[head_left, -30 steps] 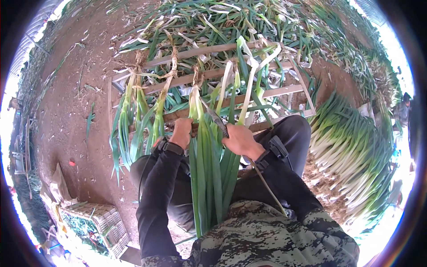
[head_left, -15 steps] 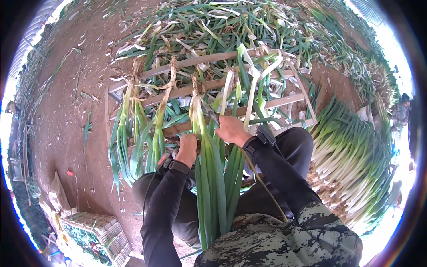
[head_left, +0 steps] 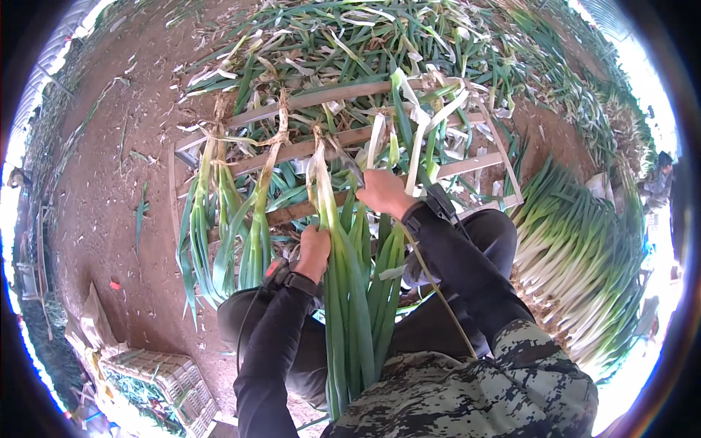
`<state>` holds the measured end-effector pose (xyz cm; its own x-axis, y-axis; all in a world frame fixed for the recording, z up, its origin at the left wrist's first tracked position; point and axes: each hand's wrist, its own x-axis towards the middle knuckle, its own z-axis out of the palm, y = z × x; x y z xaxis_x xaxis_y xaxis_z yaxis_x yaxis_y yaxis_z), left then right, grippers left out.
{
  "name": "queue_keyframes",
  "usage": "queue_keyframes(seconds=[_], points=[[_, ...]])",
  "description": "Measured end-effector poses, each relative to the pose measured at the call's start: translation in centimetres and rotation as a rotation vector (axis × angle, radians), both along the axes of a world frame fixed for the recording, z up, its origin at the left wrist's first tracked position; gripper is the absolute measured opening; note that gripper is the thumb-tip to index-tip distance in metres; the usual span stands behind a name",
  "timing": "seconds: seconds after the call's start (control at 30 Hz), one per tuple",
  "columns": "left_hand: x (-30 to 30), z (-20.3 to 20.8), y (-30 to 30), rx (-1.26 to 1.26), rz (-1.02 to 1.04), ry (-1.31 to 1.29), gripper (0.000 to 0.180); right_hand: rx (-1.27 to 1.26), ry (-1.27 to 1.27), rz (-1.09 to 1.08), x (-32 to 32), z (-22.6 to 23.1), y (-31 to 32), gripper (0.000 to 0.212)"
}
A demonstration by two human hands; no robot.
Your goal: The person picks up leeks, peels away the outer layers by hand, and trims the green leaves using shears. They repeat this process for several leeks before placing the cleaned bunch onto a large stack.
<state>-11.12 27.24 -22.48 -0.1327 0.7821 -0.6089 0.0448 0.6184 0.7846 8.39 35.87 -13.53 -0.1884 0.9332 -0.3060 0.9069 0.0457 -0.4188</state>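
Note:
A long green onion (head_left: 328, 196) stretches from its brown roots over the wooden rack down to its leaves by my lap. My left hand (head_left: 314, 246) is closed round it, just below the pale stem. From my closed right hand (head_left: 382, 193), a slim grey metal tool (head_left: 350, 165) points up and left toward the stem; its exact kind is unclear. A thin yellowish hose (head_left: 435, 288) runs from below that hand to my waist. More green onions (head_left: 259, 219) lie on the rack to the left, roots away from me. Pale peeled stems (head_left: 415, 157) rest at right.
The slatted wooden rack (head_left: 453, 168) stands before my knees. Beyond it spreads a heap of leaves and peelings (head_left: 350, 44). Many green onions (head_left: 577, 270) lie in a row on the right. A woven basket (head_left: 164, 379) with greens sits at lower left on brown ground (head_left: 102, 212).
My left hand has moved slightly down and right along the green onion. My right hand has shifted a little up and right with the tool, and a loose leaf scrap shows below it.

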Motion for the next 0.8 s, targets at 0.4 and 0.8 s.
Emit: queue_keyframes(seconds=[0.4, 0.8], points=[[3.1, 8.2, 0.4, 0.294, -0.535, 0.898, 0.037, 0.090, 0.090, 0.006, 0.6, -2.0, -4.4, 0.028], [1.4, 6.3, 2.9, 0.120, -0.507, 0.668, 0.032, 0.106, 0.087, -0.022, -1.2, -1.8, -0.3, 0.030]])
